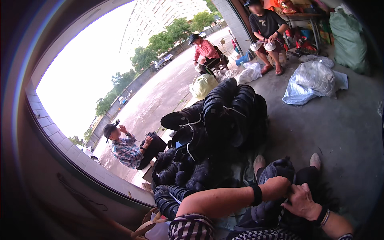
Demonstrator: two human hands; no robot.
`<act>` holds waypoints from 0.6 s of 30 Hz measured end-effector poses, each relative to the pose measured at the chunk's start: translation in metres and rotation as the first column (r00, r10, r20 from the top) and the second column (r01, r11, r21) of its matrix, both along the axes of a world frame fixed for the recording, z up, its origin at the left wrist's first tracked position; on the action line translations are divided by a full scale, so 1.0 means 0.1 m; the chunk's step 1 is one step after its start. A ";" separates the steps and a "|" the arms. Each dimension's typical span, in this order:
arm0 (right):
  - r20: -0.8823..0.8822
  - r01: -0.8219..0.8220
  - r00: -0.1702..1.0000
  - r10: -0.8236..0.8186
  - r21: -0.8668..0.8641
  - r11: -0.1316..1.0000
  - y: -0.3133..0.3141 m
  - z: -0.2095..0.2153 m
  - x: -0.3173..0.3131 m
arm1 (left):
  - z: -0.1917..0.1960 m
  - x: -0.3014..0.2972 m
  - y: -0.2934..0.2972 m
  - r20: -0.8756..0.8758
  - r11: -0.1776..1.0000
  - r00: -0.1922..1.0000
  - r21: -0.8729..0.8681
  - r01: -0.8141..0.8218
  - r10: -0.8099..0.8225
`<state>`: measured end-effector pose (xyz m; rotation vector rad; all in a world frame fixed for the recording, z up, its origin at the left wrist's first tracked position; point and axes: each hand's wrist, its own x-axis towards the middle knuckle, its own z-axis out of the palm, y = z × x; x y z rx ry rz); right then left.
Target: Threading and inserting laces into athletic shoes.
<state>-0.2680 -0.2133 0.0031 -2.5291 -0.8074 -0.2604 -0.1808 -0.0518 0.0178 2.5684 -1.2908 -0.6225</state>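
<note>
The left hand [277,187] is curled and the right hand [303,201] bent close beside it; what either pinches, I cannot tell. The dark cloth [276,168] lies right at both hands, over the person's legs, near the black stacks [224,114].
</note>
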 end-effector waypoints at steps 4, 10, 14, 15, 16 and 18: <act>0.010 0.015 1.000 -0.015 0.017 1.000 0.01 -0.03 0.00 | 0.20 0.04 -0.07 -0.084 0.985 0.995 0.157 0.068 -0.056; 0.014 0.039 0.999 -0.039 0.008 0.999 0.00 -0.09 -0.02 | 0.27 0.18 -0.20 -0.318 0.943 0.947 0.302 0.142 -0.041; 0.031 0.033 0.999 -0.034 0.046 0.998 0.02 -0.11 0.00 | 0.22 0.23 -0.26 -0.381 0.909 0.925 0.385 0.160 -0.002; 0.034 0.039 0.999 -0.041 0.057 0.998 0.02 -0.11 -0.01 | 0.16 0.26 -0.27 -0.415 0.899 0.910 0.410 0.156 0.031; 0.032 0.041 0.999 -0.043 0.056 0.998 0.02 -0.11 0.00 | 0.10 0.28 -0.28 -0.446 0.888 0.893 0.434 0.152 0.065; 0.027 0.034 0.999 -0.036 0.060 0.998 0.02 -0.12 0.01 | 0.03 0.30 -0.33 -0.442 0.835 0.891 0.524 0.166 0.100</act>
